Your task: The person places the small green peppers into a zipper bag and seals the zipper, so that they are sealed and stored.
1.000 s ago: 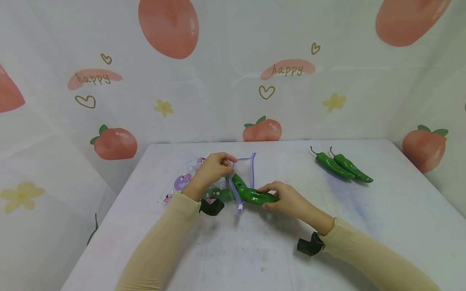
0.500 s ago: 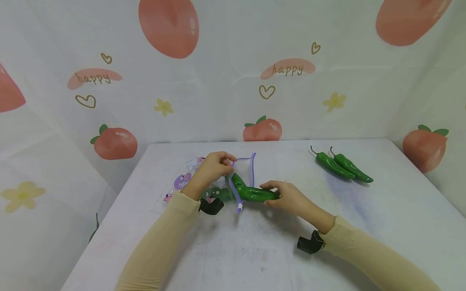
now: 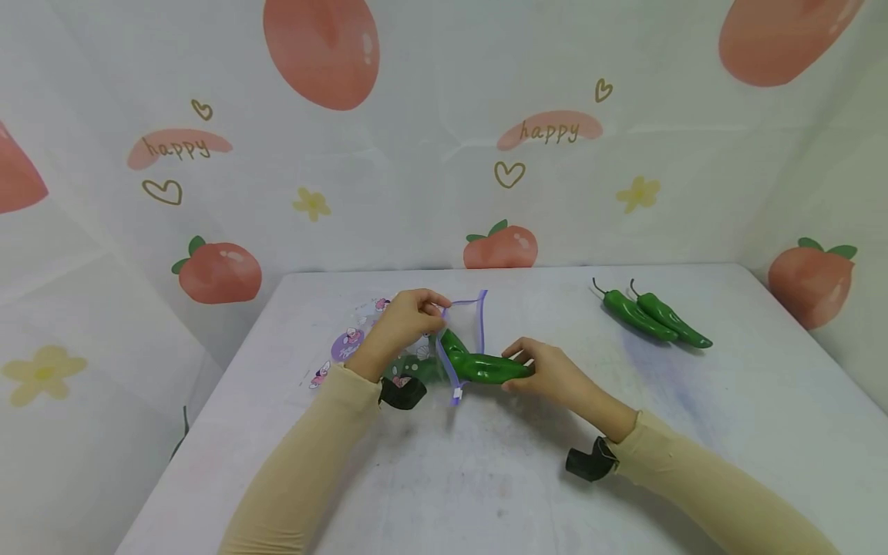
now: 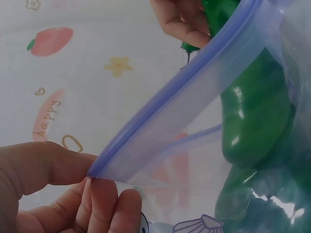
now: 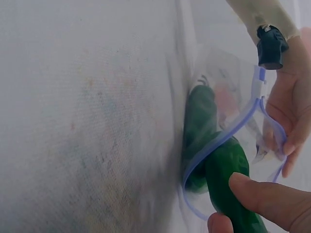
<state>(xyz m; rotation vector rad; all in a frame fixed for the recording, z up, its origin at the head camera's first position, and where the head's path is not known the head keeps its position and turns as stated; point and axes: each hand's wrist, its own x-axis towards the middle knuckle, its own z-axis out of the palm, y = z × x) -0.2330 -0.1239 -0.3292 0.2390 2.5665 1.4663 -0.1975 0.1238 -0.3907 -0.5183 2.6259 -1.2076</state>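
A clear zip bag [image 3: 347, 345] with a purple edge and cartoon prints lies on the table, its mouth facing right. My left hand [image 3: 409, 320] pinches the far part of that purple edge [image 4: 170, 92] between thumb and fingers, and the mouth gapes. My right hand [image 3: 548, 370] grips one end of a glossy green chili pepper [image 3: 489, 368], with the thumb along its side in the right wrist view. The pepper's other end is inside the bag mouth. Deeper in the bag lies another green pepper [image 5: 200, 109], seen through the plastic.
Two more green chili peppers [image 3: 638, 317] with curved stems lie side by side at the back right of the white table [image 3: 444, 478]. A white cloth [image 3: 416, 169] printed with peaches, hearts and flowers hangs behind. A black wrist mount [image 3: 590, 460] sits on the right sleeve.
The held pepper has swung slightly, its gripped end now a little higher. My right fingers have shifted back along it toward its end. My left hand stays on the bag edge.
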